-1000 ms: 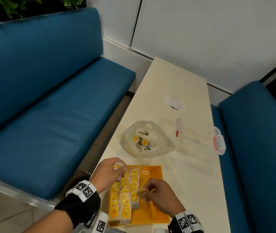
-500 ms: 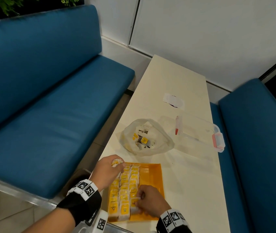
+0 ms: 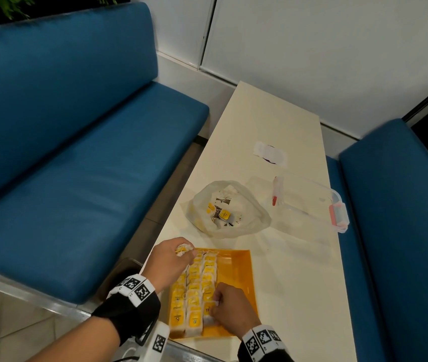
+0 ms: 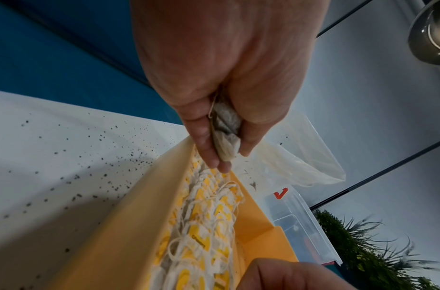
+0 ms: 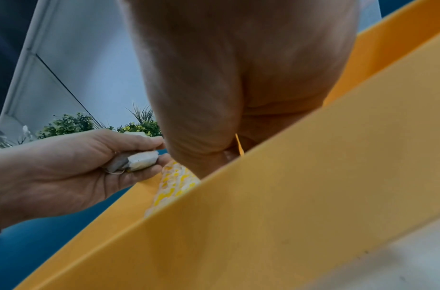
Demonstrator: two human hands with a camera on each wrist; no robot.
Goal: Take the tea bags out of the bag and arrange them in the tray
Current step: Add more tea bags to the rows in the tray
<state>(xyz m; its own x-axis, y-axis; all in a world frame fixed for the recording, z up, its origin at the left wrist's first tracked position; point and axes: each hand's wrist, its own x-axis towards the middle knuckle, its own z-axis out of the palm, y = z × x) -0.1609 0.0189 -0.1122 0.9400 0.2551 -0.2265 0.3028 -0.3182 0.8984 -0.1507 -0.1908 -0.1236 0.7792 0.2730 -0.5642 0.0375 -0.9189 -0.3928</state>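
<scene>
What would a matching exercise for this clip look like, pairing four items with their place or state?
Items:
1. left hand
2. right hand
3. crumpled translucent plastic bag
4. clear plastic box with pink latches

Places or states:
A. on the table beyond the orange plastic tray, a few tea bags inside
B. at the tray's near end, on the rows
C. near the table's right edge
D. at the tray's far left corner, gripping tea bags

Pairs: 1-D, 2-B, 3-A, 4-C

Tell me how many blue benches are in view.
2. The left bench runs along the left side of the table; the right bench runs along its right side. Both extend out of frame.
</scene>
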